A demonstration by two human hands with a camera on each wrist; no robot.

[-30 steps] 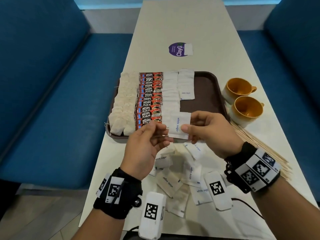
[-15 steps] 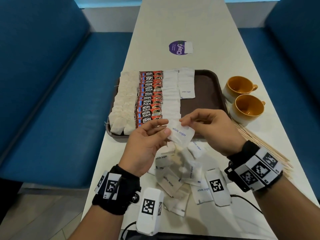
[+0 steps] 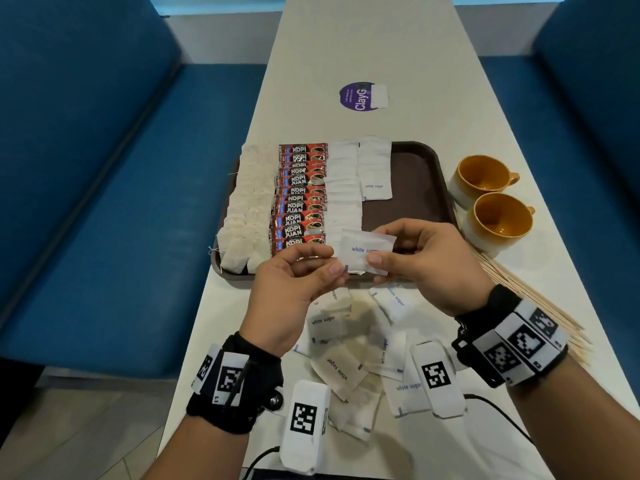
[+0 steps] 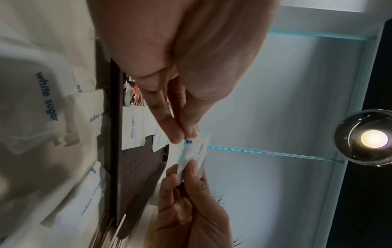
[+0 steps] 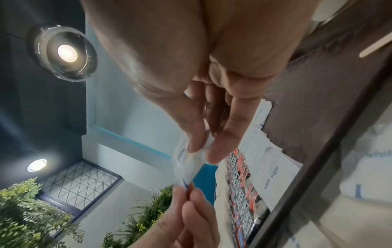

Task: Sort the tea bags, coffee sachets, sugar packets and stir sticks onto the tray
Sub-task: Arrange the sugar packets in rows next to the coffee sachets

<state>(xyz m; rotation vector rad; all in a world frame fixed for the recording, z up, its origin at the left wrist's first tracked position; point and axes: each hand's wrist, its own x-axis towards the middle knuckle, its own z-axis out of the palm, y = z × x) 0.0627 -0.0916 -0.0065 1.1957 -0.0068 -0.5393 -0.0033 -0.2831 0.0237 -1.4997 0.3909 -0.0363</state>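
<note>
Held packet: a white sugar packet (image 3: pixel 363 252) is hanging in the air between both hands, above the near edge of the tray; its printed face is turning up toward the person.
Left hand: the left hand (image 3: pixel 294 282) is pinching the packet's left end between thumb and forefinger; the remaining fingers are curling in beneath.
Right hand: the right hand (image 3: pixel 427 263) is pinching the packet's right end, thumb on the printed face, fingertips (image 5: pixel 214 154) pressing from behind.
Tray: the brown tray (image 3: pixel 412 178) is lying just beyond the fingertips of both hands, its right part showing bare surface.
Tea bags: the tea bags (image 3: pixel 247 209) are lining the tray's left side, beyond the left hand's knuckles.
Coffee sachets: the red coffee sachets (image 3: pixel 301 199) are overlapping in a column just beyond the left thumb.
Placed sugar: two columns of sugar packets (image 3: pixel 360 181) are sitting on the tray beyond the held packet, the right column shorter.
Loose sugar: a heap of loose packets (image 3: pixel 360 348) is lying on the table (image 3: pixel 363 46) below and behind the fingers, between the two wrists.
Stir sticks: the wooden stir sticks (image 3: pixel 540 306) are lying on the table outside the right wrist, apart from the tray.
Cups: two orange cups (image 3: pixel 491 199) are standing beyond the right hand, just beside the tray's right rim.
</note>
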